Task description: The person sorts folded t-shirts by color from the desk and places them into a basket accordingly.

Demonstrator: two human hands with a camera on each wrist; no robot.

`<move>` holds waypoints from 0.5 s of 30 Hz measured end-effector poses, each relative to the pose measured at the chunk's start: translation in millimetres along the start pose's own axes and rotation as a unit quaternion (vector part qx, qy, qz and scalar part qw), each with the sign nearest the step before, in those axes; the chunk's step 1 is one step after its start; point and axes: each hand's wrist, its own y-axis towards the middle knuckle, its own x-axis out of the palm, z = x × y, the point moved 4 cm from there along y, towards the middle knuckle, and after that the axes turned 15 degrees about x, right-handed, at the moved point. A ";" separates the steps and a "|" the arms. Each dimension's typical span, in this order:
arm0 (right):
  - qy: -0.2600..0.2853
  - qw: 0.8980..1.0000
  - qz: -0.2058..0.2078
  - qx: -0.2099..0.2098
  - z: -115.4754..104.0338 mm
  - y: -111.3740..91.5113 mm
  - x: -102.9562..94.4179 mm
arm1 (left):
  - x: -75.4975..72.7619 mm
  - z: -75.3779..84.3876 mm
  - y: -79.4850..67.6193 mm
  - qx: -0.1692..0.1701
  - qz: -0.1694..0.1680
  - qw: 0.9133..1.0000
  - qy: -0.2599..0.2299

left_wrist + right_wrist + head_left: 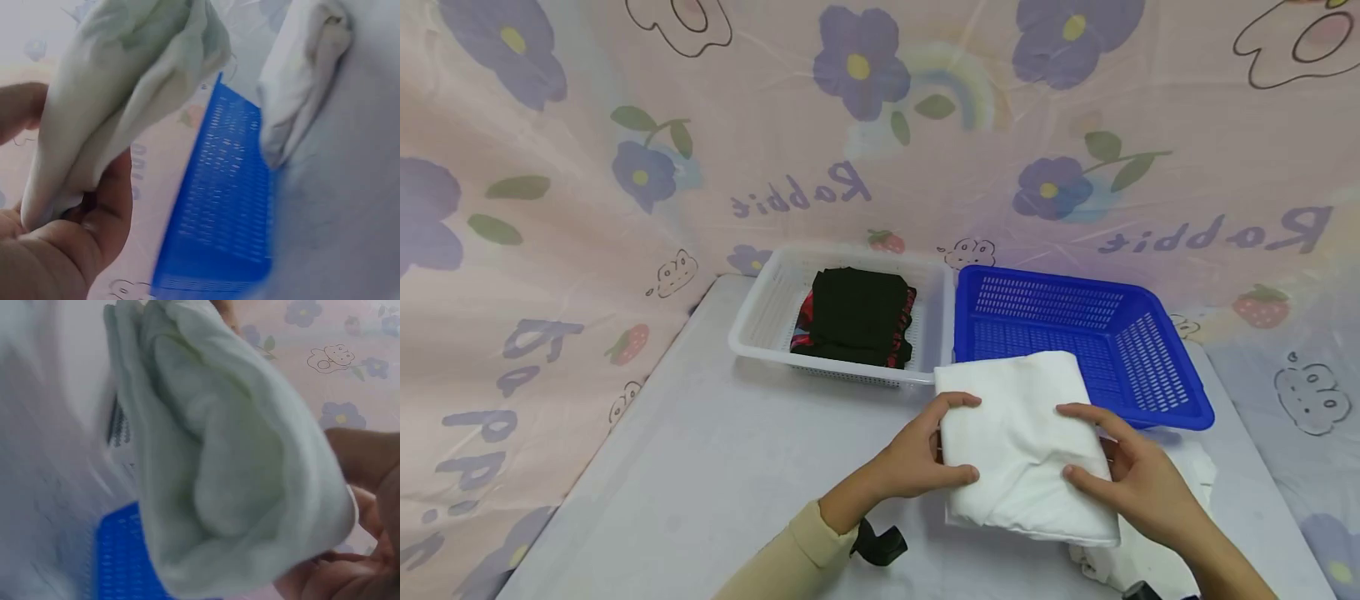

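A folded white cloth (1018,442) is gripped by the left hand (928,454) at its left edge and the right hand (1138,475) at its right, on the near side of the blue basket (1180,375), far right. Just left stands a white basket (775,308); a second white cloth (1127,560) lies near right, and dark folded clothing (861,312) sits in the white basket.

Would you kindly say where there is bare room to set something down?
Bare table lies left of the left hand, in front of the white basket. The blue basket looks bare where visible. The front right is crowded with the right hand, folded white cloth and second white cloth.
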 end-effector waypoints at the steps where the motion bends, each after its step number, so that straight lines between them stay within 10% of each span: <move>1: 0.001 1.000 0.005 0.002 -1.4 3.9 -4.0 | -2.3 3.8 5.7 0.005 0.004 1.000 0.000; 15: -0.029 0.998 0.047 0.037 2.0 68.4 -57.3 | -26.3 19.6 93.6 0.016 0.085 0.995 0.055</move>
